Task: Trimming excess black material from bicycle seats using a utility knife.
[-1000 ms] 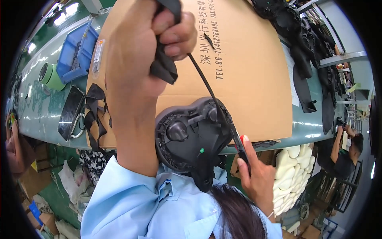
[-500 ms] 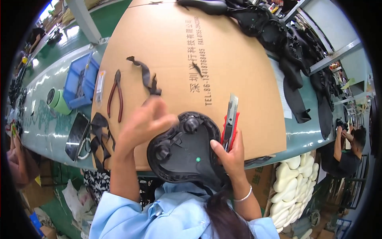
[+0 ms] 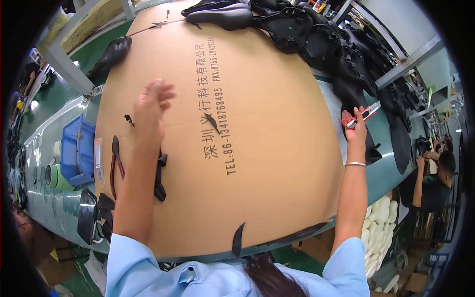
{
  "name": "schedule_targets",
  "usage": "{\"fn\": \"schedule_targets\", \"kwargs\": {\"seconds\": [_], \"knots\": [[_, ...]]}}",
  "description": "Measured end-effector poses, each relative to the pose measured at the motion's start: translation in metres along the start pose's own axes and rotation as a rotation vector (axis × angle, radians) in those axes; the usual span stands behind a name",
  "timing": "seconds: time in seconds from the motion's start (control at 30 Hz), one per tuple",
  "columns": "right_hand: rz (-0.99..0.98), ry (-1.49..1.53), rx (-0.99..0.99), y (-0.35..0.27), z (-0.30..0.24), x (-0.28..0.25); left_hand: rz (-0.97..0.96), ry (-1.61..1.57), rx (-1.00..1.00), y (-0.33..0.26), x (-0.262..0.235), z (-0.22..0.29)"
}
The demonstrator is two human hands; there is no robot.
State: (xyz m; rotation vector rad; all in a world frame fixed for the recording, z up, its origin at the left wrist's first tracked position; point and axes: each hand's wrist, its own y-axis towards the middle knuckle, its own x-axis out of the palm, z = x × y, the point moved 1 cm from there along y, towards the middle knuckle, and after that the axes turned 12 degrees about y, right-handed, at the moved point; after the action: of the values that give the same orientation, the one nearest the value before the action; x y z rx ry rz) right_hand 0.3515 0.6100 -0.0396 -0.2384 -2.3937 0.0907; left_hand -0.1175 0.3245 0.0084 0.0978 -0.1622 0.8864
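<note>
"Two hands up! What's in the blue bin (image 3: 79,148)?"

"Can't tell. It sits by the desk's left edge, next to a green tape roll (image 3: 55,177)."

"And the hands?"

"Left hand (image 3: 151,111) is open, fingers spread, holding nothing, above the cardboard sheet (image 3: 267,138). Right hand (image 3: 355,129) is closed around a red and silver knife (image 3: 361,115) near the sheet's right edge."

"Anything near the left arm?"

"Red pliers (image 3: 117,166) and a black strap (image 3: 160,178)."
</note>
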Motion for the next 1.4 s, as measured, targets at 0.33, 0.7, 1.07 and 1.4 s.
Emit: {"fn": "schedule_targets", "kwargs": {"seconds": [0.33,0.7,1.07,1.4], "knots": [[0.032,-0.062,-0.172,0.025,-0.081,0.005,-0.406,0.390,-0.047,-0.044,0.025,0.015],[-0.816,-1.191,-0.486,-0.365,-0.018,0.121,-0.582,0.396,0.342,-0.206,0.081,-0.030],[-0.289,-0.707,0.195,-0.366,0.010,0.026,-0.241,0.130,-0.515,-0.154,-0.076,0.023],[-0.433,-0.881,0.242,-0.413,0.010,0.024,-0.411,1.452,0.358,-0.215,0.019,0.033]]}}
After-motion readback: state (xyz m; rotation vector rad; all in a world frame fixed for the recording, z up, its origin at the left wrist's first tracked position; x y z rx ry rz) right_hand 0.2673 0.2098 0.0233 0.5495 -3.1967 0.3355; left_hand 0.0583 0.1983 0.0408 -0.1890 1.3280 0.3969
